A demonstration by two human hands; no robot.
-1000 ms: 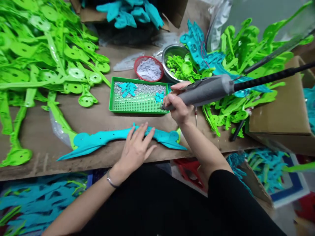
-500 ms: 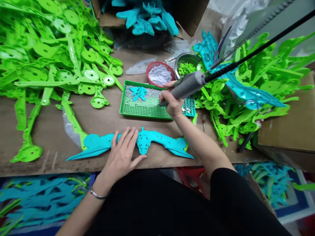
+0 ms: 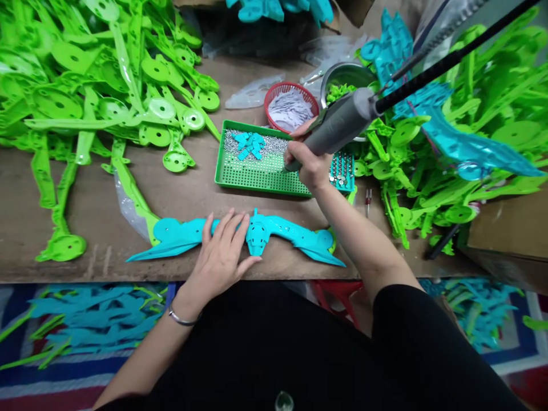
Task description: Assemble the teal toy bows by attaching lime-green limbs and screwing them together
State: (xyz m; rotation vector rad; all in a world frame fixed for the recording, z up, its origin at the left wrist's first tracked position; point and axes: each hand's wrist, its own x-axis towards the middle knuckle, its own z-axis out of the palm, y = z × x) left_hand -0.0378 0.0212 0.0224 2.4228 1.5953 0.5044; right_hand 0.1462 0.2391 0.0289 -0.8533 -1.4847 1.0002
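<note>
My left hand [image 3: 222, 251] lies flat, fingers stretched, on a blue plastic bow-shaped part [image 3: 282, 227] near the table's front edge. Bits of lime green show from under the part's right end. In my right hand [image 3: 314, 165] is a grey electric screwdriver [image 3: 342, 123], my fingers wrapped round its body and its nose pointing down to the left. The tool's nose is over a green perforated tray [image 3: 257, 181]. Many small silver screws [image 3: 274, 145] and a few flat blue plastic pieces [image 3: 249, 145] lie in that tray. The screwdriver's tip is too small to make out.
Lime-green plastic parts [image 3: 158, 108] are heaped at the left, with another heap [image 3: 398, 177] at the right. Behind the tray stand a red basket [image 3: 270, 98] of white slips and a metal bowl [image 3: 349, 69]. A small screwdriver [image 3: 368, 200] lies right of my forearm.
The view has shifted, so the table's contents sit slightly higher and further right. My left hand remains on the blue part, and my right hand still holds the electric screwdriver over the tray.
</note>
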